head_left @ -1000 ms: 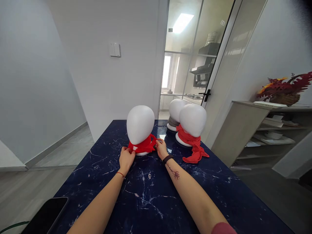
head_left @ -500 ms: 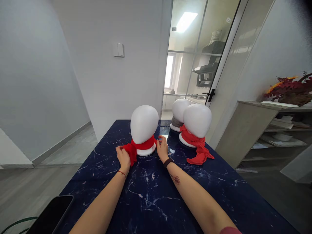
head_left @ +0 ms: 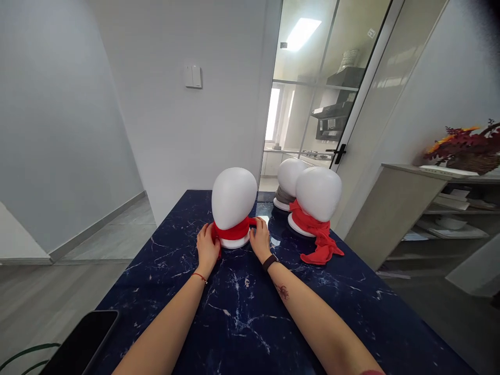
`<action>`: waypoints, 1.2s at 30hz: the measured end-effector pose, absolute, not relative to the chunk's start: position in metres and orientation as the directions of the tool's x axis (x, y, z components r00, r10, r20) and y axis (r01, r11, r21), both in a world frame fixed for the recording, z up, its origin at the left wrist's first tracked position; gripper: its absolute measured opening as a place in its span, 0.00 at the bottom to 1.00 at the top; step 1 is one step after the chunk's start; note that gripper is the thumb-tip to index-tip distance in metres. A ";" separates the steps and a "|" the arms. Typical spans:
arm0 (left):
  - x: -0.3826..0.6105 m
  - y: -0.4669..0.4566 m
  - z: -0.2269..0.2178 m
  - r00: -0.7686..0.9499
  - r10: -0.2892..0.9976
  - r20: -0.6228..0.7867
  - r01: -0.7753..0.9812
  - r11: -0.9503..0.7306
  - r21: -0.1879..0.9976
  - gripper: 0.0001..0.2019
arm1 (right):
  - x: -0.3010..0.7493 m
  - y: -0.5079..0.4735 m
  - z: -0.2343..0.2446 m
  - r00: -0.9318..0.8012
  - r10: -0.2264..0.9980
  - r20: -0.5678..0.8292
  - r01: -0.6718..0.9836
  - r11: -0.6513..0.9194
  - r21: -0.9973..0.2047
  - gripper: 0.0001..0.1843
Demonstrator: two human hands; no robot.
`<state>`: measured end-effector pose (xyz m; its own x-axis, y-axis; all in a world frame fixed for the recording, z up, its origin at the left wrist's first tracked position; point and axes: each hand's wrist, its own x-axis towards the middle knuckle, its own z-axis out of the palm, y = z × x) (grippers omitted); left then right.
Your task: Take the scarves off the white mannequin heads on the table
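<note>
A white mannequin head (head_left: 234, 197) stands upright in front of me, with a red scarf (head_left: 233, 232) wrapped round its neck. At the left of the neck, my left hand (head_left: 208, 246) is closed on the scarf; a bit of red cloth shows below its palm. My right hand (head_left: 260, 240) is at the other side, its fingers pinching a short stretch of scarf that sticks out to the right. The white round base (head_left: 235, 243) shows between my hands. The back of the neck is hidden.
To the right stands another white mannequin head (head_left: 319, 192) with a red scarf (head_left: 322, 240) trailing onto the dark marbled table (head_left: 234, 333). Behind it is a third head (head_left: 289, 176) with a grey scarf (head_left: 284, 196). A phone (head_left: 80, 344) lies at the near left edge.
My left hand has moved right, close against the neck, and the scarf's left part is now mostly hidden by it. My right hand now pulls a piece of scarf out to the right.
</note>
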<state>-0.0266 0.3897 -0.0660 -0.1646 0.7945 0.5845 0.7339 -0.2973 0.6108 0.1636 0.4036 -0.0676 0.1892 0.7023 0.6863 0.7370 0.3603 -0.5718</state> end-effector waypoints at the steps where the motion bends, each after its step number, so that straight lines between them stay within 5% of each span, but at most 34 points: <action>1: -0.026 0.389 -0.064 -0.121 0.790 0.601 0.739 -0.332 0.586 0.23 | 0.161 0.400 -0.065 0.149 0.705 0.694 0.745 0.381 -0.548 0.21; 9: -0.021 0.375 -0.051 -0.046 0.841 0.539 0.892 -0.208 0.402 0.10 | 0.158 0.394 -0.065 0.030 0.796 0.605 0.781 0.359 -0.511 0.12; 14: -0.010 0.363 -0.041 0.216 0.844 0.490 0.917 -0.348 0.195 0.07 | 0.159 0.392 -0.065 0.068 0.833 0.549 0.814 0.272 -0.513 0.09; 17: 0.003 0.349 -0.035 0.462 0.802 0.379 0.821 -0.549 0.159 0.08 | 0.159 0.392 -0.066 0.162 0.864 0.477 0.783 0.182 -0.595 0.08; 22: 0.024 0.323 -0.030 0.782 0.501 0.370 0.433 -0.865 0.254 0.10 | 0.170 0.404 -0.070 0.331 0.866 0.376 0.645 0.084 -0.760 0.10; 25: 0.025 0.326 -0.036 0.663 0.563 0.493 0.462 -0.826 0.322 0.14 | 0.178 0.412 -0.070 0.396 0.846 0.357 0.584 0.068 -0.809 0.14; 28: 0.014 0.341 -0.045 0.258 0.769 0.585 0.632 -0.592 0.500 0.11 | 0.177 0.412 -0.069 0.424 0.833 0.354 0.545 0.077 -0.835 0.15; 31: -0.001 0.357 -0.051 -0.108 0.808 0.580 0.641 -0.389 0.662 0.09 | 0.172 0.407 -0.069 0.388 0.843 0.372 0.586 0.085 -0.806 0.12; 36: -0.013 0.373 -0.054 -0.198 0.795 0.573 0.662 -0.323 0.676 0.11 | 0.174 0.407 -0.076 0.335 0.865 0.373 0.677 0.054 -0.734 0.08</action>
<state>-0.0133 0.3735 -0.0543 -0.1976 0.7954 0.5729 0.6622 -0.3226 0.6763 0.1739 0.4066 -0.0759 0.3354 0.8651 0.3731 0.6770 0.0540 -0.7340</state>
